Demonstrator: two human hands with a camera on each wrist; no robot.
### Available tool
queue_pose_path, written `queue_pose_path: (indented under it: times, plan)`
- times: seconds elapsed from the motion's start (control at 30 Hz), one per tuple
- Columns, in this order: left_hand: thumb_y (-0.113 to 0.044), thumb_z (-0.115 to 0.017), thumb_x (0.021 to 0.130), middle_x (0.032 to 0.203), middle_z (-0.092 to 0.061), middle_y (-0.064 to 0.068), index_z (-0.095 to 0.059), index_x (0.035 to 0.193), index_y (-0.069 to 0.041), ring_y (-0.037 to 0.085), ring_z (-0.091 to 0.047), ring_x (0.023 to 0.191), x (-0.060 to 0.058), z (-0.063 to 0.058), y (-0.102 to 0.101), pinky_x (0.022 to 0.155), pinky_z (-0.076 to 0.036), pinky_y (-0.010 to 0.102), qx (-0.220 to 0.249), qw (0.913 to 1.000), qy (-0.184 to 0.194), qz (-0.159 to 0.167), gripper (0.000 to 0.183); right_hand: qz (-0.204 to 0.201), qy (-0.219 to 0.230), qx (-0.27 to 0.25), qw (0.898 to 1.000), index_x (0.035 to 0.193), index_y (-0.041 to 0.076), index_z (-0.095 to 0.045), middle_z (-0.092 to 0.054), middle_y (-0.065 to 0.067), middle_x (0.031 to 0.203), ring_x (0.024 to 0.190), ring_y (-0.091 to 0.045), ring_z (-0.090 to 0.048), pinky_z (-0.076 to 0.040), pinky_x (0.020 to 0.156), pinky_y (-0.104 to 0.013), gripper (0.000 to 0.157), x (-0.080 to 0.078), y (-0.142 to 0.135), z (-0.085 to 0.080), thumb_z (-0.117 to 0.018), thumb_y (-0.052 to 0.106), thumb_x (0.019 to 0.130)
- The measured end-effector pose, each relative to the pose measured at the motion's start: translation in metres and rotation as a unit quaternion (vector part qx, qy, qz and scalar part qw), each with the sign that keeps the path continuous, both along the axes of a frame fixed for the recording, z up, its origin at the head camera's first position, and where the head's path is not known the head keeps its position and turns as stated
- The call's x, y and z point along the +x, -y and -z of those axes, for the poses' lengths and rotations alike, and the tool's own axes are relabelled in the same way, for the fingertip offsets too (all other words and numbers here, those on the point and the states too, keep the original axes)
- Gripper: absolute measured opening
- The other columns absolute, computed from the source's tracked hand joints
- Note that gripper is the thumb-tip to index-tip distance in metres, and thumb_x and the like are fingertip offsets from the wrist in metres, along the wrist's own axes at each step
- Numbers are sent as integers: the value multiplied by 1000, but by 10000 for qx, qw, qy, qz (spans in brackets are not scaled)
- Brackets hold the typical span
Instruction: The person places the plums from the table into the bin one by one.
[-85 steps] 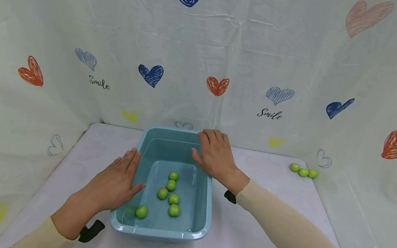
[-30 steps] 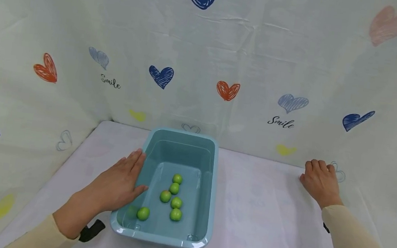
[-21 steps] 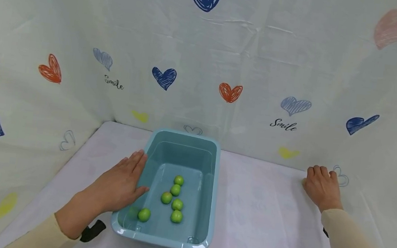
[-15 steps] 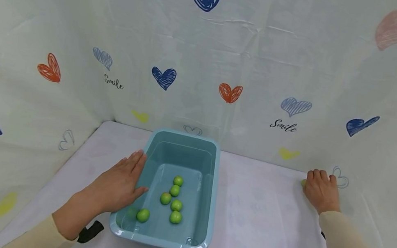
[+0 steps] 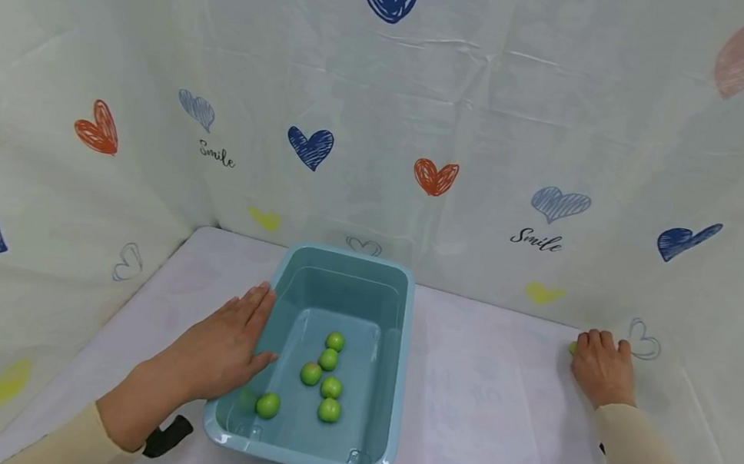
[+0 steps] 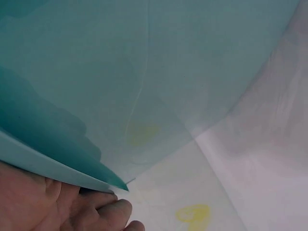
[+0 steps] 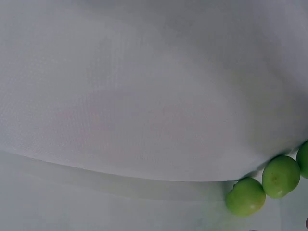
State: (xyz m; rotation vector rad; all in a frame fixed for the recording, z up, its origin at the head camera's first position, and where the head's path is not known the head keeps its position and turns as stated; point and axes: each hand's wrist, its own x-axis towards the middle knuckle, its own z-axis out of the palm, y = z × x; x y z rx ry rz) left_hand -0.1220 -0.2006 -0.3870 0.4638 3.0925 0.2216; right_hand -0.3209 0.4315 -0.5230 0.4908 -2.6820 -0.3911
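A light blue plastic basin (image 5: 376,449) stands on the white-covered table, with several small round green fruits (image 5: 332,387) lying on its floor. My left hand (image 5: 211,348) rests along the basin's left rim, fingers straight on the outside and thumb reaching over the edge. In the left wrist view, the fingers (image 6: 109,214) lie just under the rim. Far to the right, at the table's back corner, my right hand (image 5: 603,371) covers more green fruits (image 5: 572,348), one peeking out at its left. The right wrist view shows three of these fruits (image 7: 245,197) in a row; whether my fingers hold one, I cannot tell.
A white sheet (image 5: 375,93) printed with hearts and "Smile" hangs behind and at both sides. Its foot meets the back edge of the table (image 5: 479,377). The basin's far end stands near that back sheet.
My right hand has left the basin's far right rim and reached right to the corner fruits, lately shifting only slightly. The left hand stays at the rim. The fruits in the basin lie as before.
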Motion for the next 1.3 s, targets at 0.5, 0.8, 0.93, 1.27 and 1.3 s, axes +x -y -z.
queue_pose_path:
  times: [0.5,0.8,0.93,1.27,1.3]
  plan:
    - [-36,-70,102,168,-28,32,-29,160,12,47,-35,154,-1,-1,-2,123,-36,62,12,9999,-87,113,86,477,446,138,9978,94,-12,-57,-57,-25,90,93,-46,-51,-44,79,-64,8,8,-2,2,-63,-7,94]
    - [-36,-69,102,169,-27,32,-28,161,12,47,-33,155,-1,-2,-1,123,-35,61,42,10000,-49,62,86,342,256,218,9989,96,-11,-58,-60,-26,94,96,-46,-53,-45,80,-63,10,3,-4,6,-66,-7,92]
    - [-36,-69,102,169,-27,31,-28,161,12,47,-33,155,-1,-1,-1,123,-35,61,60,10000,-55,55,86,182,121,112,9997,92,-10,-56,-59,-25,91,95,-46,-53,-44,79,-63,8,2,-2,7,-63,-7,92]
    - [-36,-70,101,168,-28,32,-29,160,12,47,-34,154,0,0,0,123,-36,62,46,10000,-71,16,86,-486,8,98,9988,96,-7,-55,-55,-21,94,98,-43,-50,-43,87,-64,7,-4,12,13,-60,-9,91]
    - [-35,-70,101,168,-28,32,-29,160,12,47,-34,155,0,0,0,123,-36,62,50,10000,-61,8,86,-553,-10,103,9984,97,-6,-55,-55,-20,95,98,-43,-50,-43,90,-64,8,-4,14,13,-59,-8,91]
